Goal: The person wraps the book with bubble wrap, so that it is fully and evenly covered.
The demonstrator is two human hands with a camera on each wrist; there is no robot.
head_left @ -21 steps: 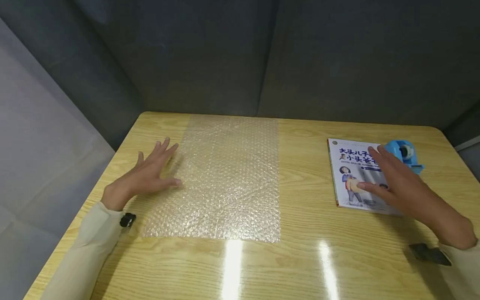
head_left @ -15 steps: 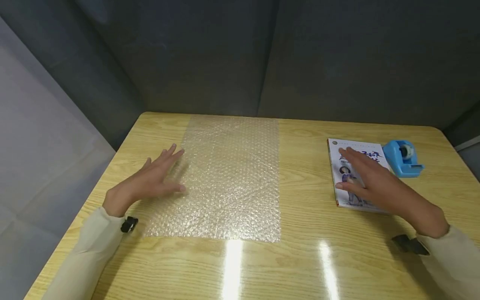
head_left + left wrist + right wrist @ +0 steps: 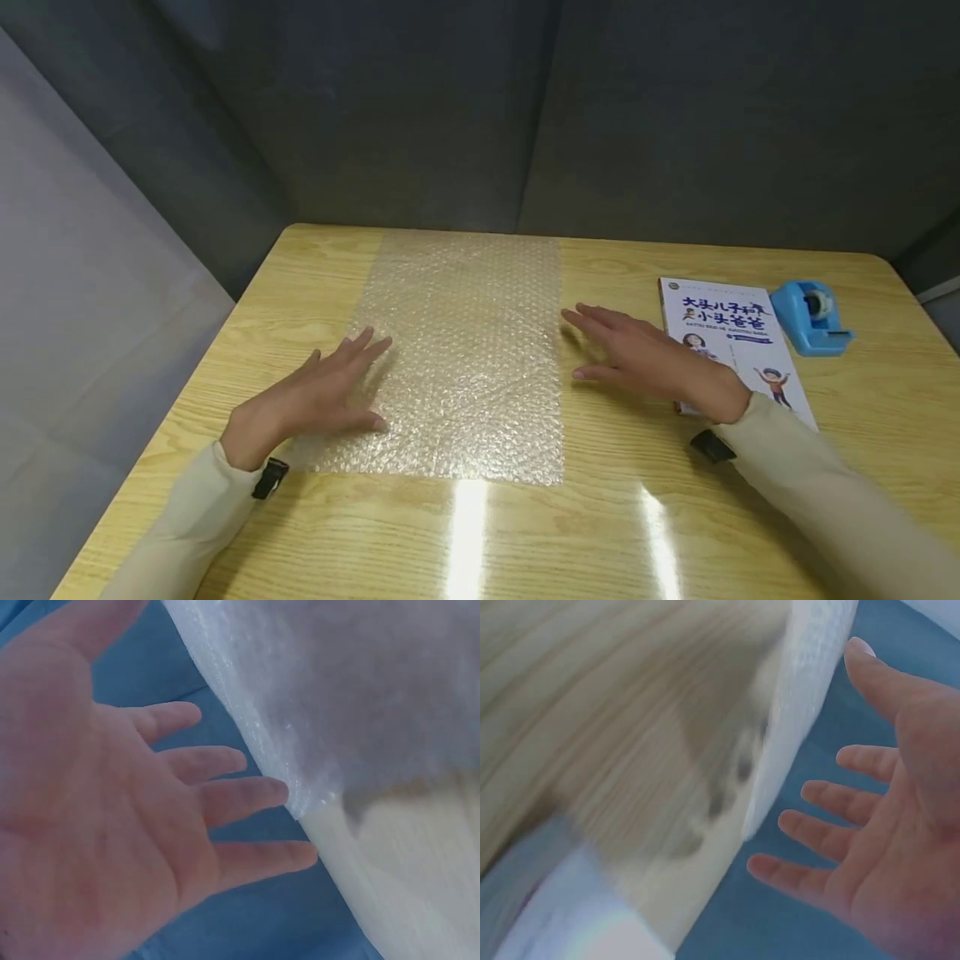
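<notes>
A clear sheet of bubble wrap (image 3: 457,358) lies flat on the wooden table. Over its left side hovers my left hand (image 3: 315,396), fingers spread and holding nothing; its bare palm also shows in the left wrist view beside the bubble wrap (image 3: 360,690). My right hand (image 3: 637,354) is in the air just off the sheet's right edge, fingers extended and holding nothing. Partly behind the right wrist, a white picture book (image 3: 738,333) with Chinese lettering lies face up. In the right wrist view the right palm (image 3: 907,832) is bare, with the bubble wrap's edge (image 3: 802,697) beyond the fingertips.
A blue tape dispenser (image 3: 813,329) with a roll in it stands against the book's right side. Dark grey curtains (image 3: 420,108) hang behind the table's far edge, and a pale cloth (image 3: 97,292) hangs at the left. Glare streaks the tabletop (image 3: 555,542) near the front.
My right hand has swept left from over the book to the bubble wrap's right edge, uncovering the tape dispenser and most of the cover. The left hand has drifted slightly right and nearer.
</notes>
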